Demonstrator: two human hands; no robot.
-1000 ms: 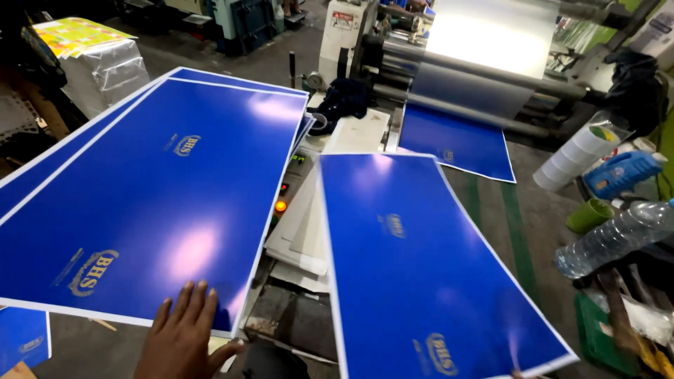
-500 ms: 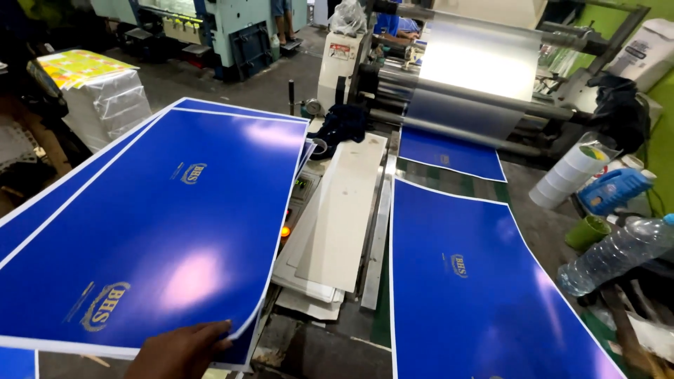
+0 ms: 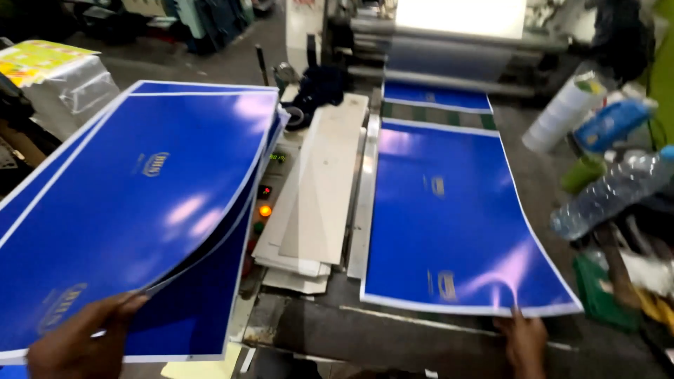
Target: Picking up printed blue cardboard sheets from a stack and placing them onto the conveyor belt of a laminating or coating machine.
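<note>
At the near left, the left hand point(image 3: 81, 340) pinches the lower corner of the top blue sheet point(image 3: 140, 203), its grip closed on the edge, lifting it off the stack point(image 3: 189, 309); the sheet's long axis runs away toward the machine. On the bench point(image 3: 393, 337), the right hand point(image 3: 525, 340) touches the near edge of the second blue sheet point(image 3: 449, 217), lying flat and lengthwise; I cannot tell how far that grip opens.
</note>
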